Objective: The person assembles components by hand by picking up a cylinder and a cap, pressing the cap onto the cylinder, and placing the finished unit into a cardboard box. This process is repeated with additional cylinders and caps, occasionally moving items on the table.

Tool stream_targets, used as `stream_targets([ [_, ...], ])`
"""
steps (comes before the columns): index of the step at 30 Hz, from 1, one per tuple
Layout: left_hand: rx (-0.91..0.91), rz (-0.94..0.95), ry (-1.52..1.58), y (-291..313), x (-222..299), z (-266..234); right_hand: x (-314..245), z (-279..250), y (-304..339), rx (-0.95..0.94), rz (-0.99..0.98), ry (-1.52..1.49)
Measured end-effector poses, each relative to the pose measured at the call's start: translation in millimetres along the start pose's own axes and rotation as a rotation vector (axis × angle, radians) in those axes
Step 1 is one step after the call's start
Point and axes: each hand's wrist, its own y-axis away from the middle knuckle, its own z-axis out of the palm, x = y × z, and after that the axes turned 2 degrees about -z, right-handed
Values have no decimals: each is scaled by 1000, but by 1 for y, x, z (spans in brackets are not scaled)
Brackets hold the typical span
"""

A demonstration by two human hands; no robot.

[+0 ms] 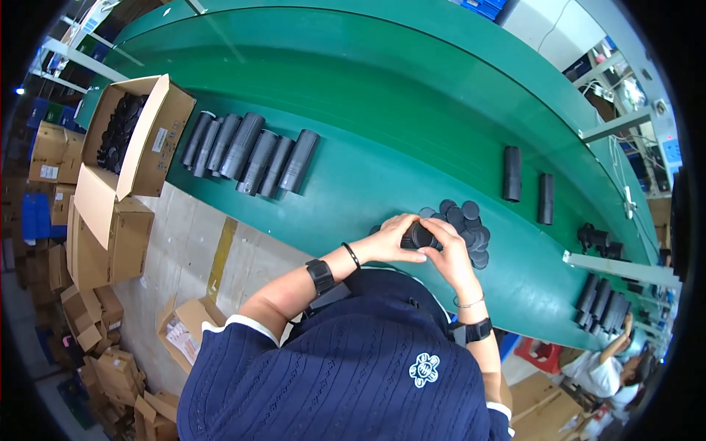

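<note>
Fingers of the left hand and right hand close around 1 round black piece, just beside piled flat black discs on the glossy green tabletop.

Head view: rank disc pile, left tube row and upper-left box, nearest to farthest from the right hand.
1. Disc pile: just beyond the right hand.
2. Tube row: to its left.
3. Box: far left, past the tubes.

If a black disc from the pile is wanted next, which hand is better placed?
Probably the right hand: it is beside the pile of black discs, while the left hand is farther left. Both hold the dark round piece, so the right would first need freeing.
</note>
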Motion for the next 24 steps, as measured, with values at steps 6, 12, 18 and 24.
stream_targets([
  [6, 28, -1, 10, -1, -12, 7, -2, -1, 0, -21, -90, 78],
  [12, 6, 38, 13, -4, -16, 5, -7, -3, -2, -43, -99, 43],
  [18, 0, 33, -7, -6, -13, 5, -9, 1, -1, -17, -122, 138],
  [24, 19, -7, 69, -4, -12, 3, -9, 2, 2, 10, -126, 97],
])
